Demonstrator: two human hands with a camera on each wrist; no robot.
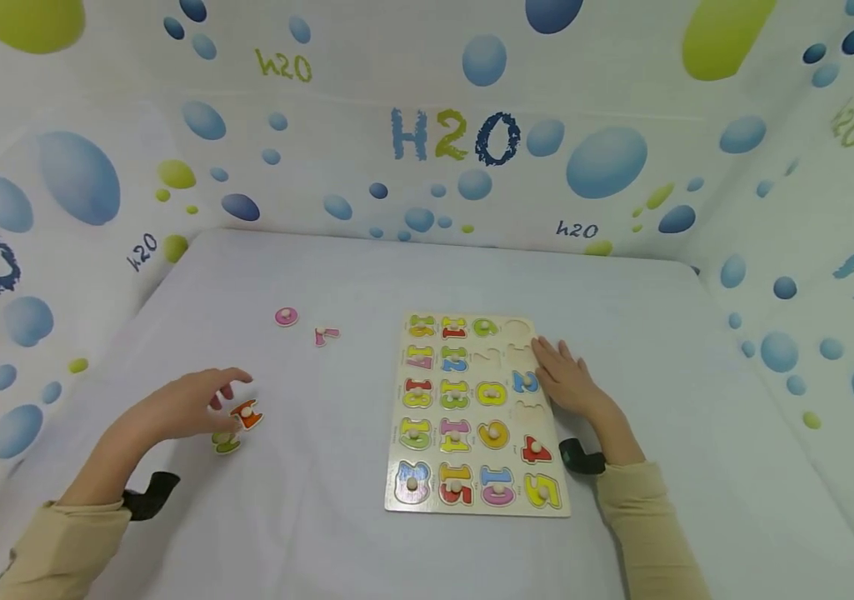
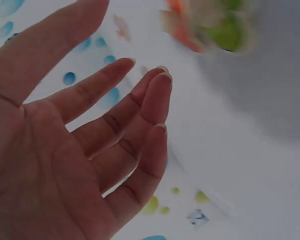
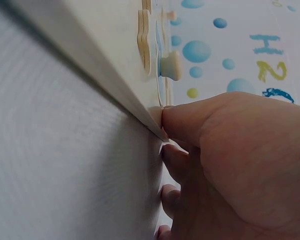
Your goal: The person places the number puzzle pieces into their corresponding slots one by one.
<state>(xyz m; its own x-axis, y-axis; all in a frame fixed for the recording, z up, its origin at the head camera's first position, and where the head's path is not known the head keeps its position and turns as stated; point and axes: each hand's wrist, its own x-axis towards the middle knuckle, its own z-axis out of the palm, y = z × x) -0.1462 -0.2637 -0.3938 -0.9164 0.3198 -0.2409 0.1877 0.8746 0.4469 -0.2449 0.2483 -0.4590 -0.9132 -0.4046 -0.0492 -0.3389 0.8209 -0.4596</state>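
My left hand (image 1: 181,404) hovers with its fingers loosely bent and nothing between them in the left wrist view. Beneath and beside its fingertips lie an orange-red puzzle piece (image 1: 248,414) and a green puzzle piece (image 1: 226,443), both with knobs. The hand partly hides the green one, and both are blurred in the left wrist view. A wooden number puzzle board (image 1: 437,505) lies on the table, mostly filled with knobbed numbers; several recesses are bare near its right side. My right hand (image 1: 567,377) rests at the board's right edge, its thumb (image 3: 185,122) touching that edge.
Farther back on the white-covered table (image 1: 352,275) lie a pink round piece (image 1: 287,317) and a pink seven-shaped piece (image 1: 325,335). A curtain (image 1: 337,158) with blue and green spots surrounds the table. Each wrist wears a dark camera strap.
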